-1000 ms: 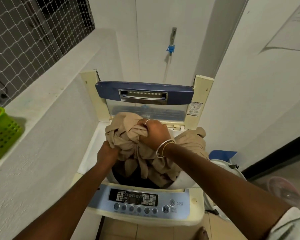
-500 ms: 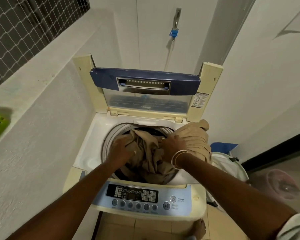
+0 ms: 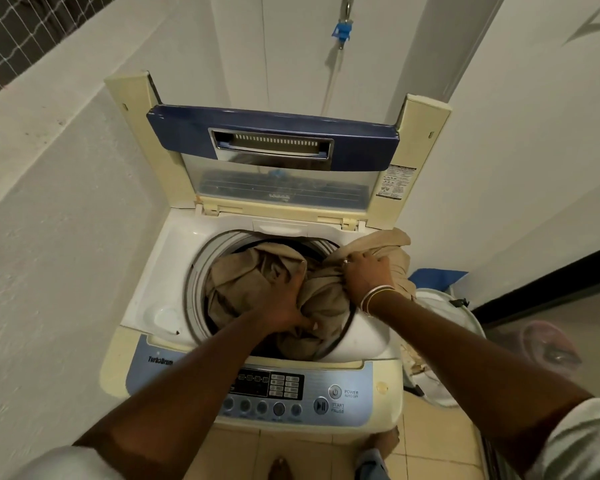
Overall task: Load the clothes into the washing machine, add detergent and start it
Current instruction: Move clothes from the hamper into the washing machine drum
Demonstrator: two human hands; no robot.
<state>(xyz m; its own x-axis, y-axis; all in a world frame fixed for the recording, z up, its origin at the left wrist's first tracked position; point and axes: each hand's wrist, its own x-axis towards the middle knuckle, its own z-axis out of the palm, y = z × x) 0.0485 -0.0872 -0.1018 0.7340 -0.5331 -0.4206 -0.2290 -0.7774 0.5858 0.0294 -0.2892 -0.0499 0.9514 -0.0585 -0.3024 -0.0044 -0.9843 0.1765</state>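
Note:
A cream top-loading washing machine (image 3: 153,285) stands open, its blue-edged lid (image 3: 271,133) raised against the wall. Beige clothes (image 3: 243,275) fill the drum opening, and one part (image 3: 385,242) drapes over the right rim. My left hand (image 3: 288,299) presses down on the cloth inside the drum, fingers spread over the fabric. My right hand (image 3: 368,271), with bangles at the wrist, grips the bunched cloth at the drum's right edge. The control panel (image 3: 291,393) with power and start buttons runs along the front.
A white wall ledge (image 3: 49,109) runs along the left, netting above it. A tap with a blue fitting (image 3: 342,29) hangs on the back wall. A white basket (image 3: 440,341) sits right of the machine, beside a blue item (image 3: 437,275). Tiled floor lies below.
The beige bundle went from held above the opening down into the drum. Both hands lowered with it, and my right hand shifted to the part draped over the right rim. The view moved closer.

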